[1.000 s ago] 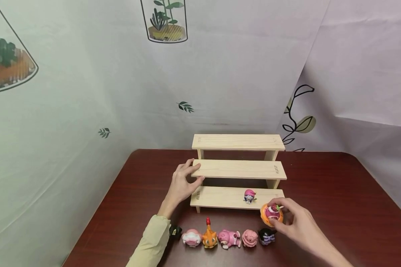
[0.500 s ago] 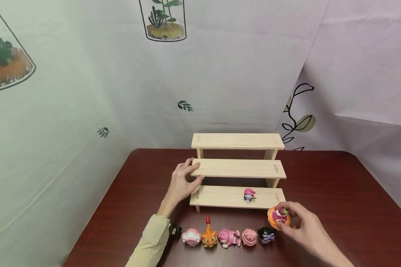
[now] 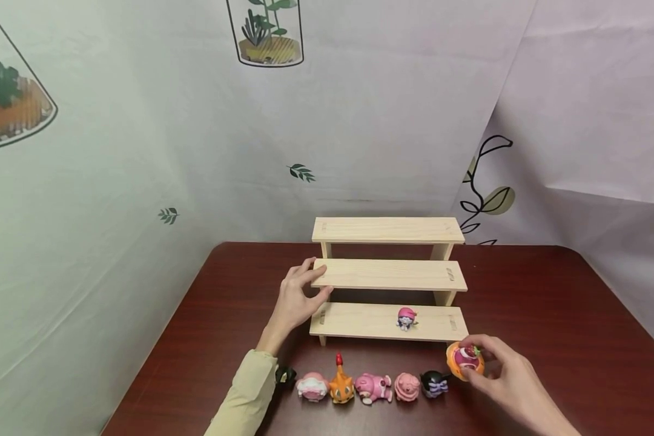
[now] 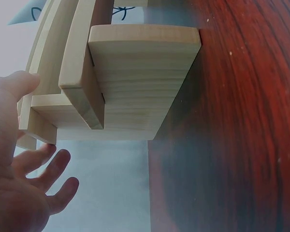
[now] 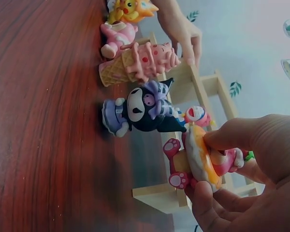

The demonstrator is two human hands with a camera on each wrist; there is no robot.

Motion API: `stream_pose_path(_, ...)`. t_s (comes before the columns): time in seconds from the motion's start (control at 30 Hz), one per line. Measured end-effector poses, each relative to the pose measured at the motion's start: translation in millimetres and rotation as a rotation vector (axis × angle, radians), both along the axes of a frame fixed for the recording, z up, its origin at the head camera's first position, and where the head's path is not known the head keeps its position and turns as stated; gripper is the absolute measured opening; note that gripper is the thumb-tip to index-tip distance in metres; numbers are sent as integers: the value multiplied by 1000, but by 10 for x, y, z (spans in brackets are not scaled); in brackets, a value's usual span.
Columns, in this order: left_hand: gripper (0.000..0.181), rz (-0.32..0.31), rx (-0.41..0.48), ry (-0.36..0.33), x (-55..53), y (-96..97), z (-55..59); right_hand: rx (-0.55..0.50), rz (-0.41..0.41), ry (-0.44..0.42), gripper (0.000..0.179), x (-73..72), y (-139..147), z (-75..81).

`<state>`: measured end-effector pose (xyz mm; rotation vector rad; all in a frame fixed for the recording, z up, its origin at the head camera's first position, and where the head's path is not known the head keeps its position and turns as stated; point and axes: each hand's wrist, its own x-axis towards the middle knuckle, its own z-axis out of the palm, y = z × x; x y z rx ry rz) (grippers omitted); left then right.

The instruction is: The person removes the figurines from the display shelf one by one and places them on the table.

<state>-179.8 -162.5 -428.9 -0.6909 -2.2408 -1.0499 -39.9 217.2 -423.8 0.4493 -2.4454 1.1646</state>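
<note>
My left hand [image 3: 294, 300] grips the left end of the middle board of a three-step wooden display stand [image 3: 389, 274], thumb and fingers on either side of its edge in the left wrist view. My right hand [image 3: 509, 374] pinches a pink figurine in an orange ring [image 3: 465, 362], with a strawberry on top. Its pink-padded feet point toward the tabletop in the right wrist view. It hangs off the right front corner of the lowest step, just right of a black-hooded figurine [image 3: 433, 384] with a purple bow. A small pink-capped figurine [image 3: 406, 318] sits on the lowest step.
Along the front of the dark red table [image 3: 545, 315] stand an ice-cream-cone figurine [image 3: 407, 387], a pink figurine [image 3: 373, 388], an orange one with a red-tipped tail [image 3: 341, 387], a pink-and-white one [image 3: 313, 387] and a black one [image 3: 286, 376] by the left sleeve. Printed cloth hangs behind.
My right hand has carried the orange-ringed figurine to the right and slightly toward me, away from the lowest step. My left hand stays on the stand.
</note>
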Motion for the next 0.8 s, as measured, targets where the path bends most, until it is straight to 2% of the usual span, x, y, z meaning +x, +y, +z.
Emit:
stream_pose_path(0.13,42,0,-1,8,-7,1,5,4,-18,-15,49,12,25,-12)
stream_pose_path(0.37,42,3,-6,7,-4,5,16,45,-68,-90,46,44,56,-46)
stream_pose_path(0.63,43,6,-10,-5,5,5,19,54,-77,-139,46,71,82,-114)
stream_pose_path(0.8,43,5,-9,-5,8,9,21,88,-77,-223,44,80,95,-126)
